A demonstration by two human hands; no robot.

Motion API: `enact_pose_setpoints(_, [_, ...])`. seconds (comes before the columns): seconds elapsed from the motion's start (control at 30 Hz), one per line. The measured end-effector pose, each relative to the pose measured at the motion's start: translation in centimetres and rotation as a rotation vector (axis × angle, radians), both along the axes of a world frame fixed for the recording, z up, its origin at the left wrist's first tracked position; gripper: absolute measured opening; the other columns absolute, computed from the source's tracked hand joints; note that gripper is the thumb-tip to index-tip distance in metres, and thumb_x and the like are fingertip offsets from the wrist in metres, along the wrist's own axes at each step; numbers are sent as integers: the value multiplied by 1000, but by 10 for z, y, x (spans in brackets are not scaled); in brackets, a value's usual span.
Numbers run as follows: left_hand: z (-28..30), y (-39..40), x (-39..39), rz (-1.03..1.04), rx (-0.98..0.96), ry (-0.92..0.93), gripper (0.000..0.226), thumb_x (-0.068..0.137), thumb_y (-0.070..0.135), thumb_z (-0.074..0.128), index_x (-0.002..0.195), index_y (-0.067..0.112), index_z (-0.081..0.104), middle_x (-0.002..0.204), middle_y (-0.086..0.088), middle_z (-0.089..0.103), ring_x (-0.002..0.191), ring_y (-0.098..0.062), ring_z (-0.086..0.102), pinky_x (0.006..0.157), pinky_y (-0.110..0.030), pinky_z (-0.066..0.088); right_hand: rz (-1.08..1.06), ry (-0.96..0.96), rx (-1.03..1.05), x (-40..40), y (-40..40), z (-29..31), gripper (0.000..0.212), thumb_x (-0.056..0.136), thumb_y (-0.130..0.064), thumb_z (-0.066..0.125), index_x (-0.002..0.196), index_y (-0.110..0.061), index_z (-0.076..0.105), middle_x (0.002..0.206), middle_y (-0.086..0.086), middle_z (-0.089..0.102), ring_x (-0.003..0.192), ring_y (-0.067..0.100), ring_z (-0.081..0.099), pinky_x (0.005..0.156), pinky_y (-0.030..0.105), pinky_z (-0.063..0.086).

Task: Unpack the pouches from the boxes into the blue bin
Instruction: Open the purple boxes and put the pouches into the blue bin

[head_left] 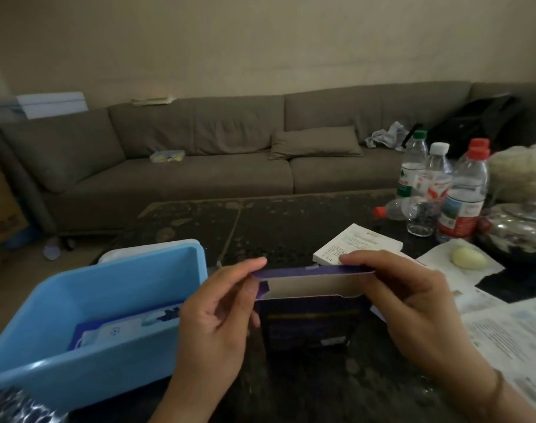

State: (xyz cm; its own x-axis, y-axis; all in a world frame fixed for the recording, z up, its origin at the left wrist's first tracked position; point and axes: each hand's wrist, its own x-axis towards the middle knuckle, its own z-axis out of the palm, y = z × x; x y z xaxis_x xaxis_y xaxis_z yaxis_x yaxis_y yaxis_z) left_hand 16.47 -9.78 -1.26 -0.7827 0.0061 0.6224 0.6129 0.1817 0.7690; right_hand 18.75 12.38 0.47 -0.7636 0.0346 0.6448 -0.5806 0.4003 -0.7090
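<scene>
Scene: A person at a dark worktop point(291, 227) opens a purple box point(309, 319), a sofa point(199, 154) behind.
Box: It stands upright near the worktop's front edge, just right of the blue bin point(86, 355), top flap point(312, 271) lifted so the pale inside shows; the upright stance likely keeps the contents from sliding out.
Left hand point(217, 325): Thumb and forefinger pinch the flap's left end, the other fingers curled beside the box's left edge.
Right hand point(413, 303): Fingers curl over the flap's right end and grip it, apparently spreading the mouth wide enough to reach in.
Pouches: Blue and white pouches point(123, 328) already lie flat in the bin; whatever the purple box holds is hidden.
Bin: It sits close by the left hand, its open top facing up, so a drop needs only a short move.
Second box: A white box point(352, 245) lies flat just behind the hands.
Surroundings: Water bottles point(443, 184), papers point(510, 337) and a glass bowl point(523, 230) crowd the right side.
Stage: Partway, by my reading; this box is opened but not emptied.
</scene>
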Motion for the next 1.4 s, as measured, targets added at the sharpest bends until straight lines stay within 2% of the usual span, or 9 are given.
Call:
enact_pose_setpoints(0.17, [-3,-1,-5,70,-183,156,27,96,21,51,111,34,70,102,16,69,78,-9,68,65,-14,52,54,49,3,-3,-1,-8,29,91,-39,52,102,-23,73,102,-10,73,101,10,67,85,18,49])
enact_pose_setpoints(0.23, [-2,-1,-5,45,-206,148,29,96,23,45,111,33,67,98,19,68,85,-5,67,69,-12,50,-17,69,9,-7,-3,-6,20,88,-37,57,95,-28,73,92,-17,73,90,4,69,77,11,49])
enact_pose_setpoints(0.33, [1,3,-1,-64,-144,87,29,95,29,43,111,30,68,103,8,70,99,-19,67,77,-27,54,-64,80,-4,-10,-4,-5,15,84,-40,59,94,-37,70,91,-26,71,85,-1,68,70,6,48])
enact_pose_setpoints(0.4, [3,7,1,-166,-64,-6,26,94,36,47,107,29,69,102,1,72,98,-21,69,75,-27,57,-49,102,17,-10,-4,-4,15,84,-42,61,94,-36,71,92,-26,71,85,-2,68,70,5,48])
enact_pose_setpoints(0.57, [4,14,-2,-120,-71,-61,22,91,42,53,104,33,69,99,11,73,95,-10,71,70,-15,56,-28,94,48,-12,0,-5,20,82,-37,63,99,-30,72,100,-20,71,99,1,66,80,10,48])
enact_pose_setpoints(0.7, [5,13,-4,-118,-75,-58,22,91,43,53,104,34,69,99,14,73,95,-9,70,70,-15,56,-96,262,268,-10,-5,-4,33,81,-29,70,113,-23,66,122,-8,64,117,12,58,98,26,44])
enact_pose_setpoints(0.9, [7,12,-2,-122,-91,-48,20,91,43,54,103,36,68,99,14,72,94,-9,71,71,-18,57,-138,447,377,-15,-17,-7,6,85,-15,73,87,-13,77,102,-2,71,92,18,67,74,37,52])
enact_pose_setpoints(1.17, [5,12,-6,-91,-225,187,22,96,22,53,113,27,66,114,16,65,112,-12,63,90,-16,50,-199,324,286,-9,-28,-6,8,88,-19,62,86,-17,69,92,-10,68,91,12,63,74,36,51])
enact_pose_setpoints(1.4, [6,14,-5,-42,-284,235,18,94,22,53,107,25,64,111,17,64,110,-4,63,88,-12,48,-262,249,197,-2,-41,-2,5,87,-20,61,87,-22,66,91,-17,64,91,4,60,75,23,49])
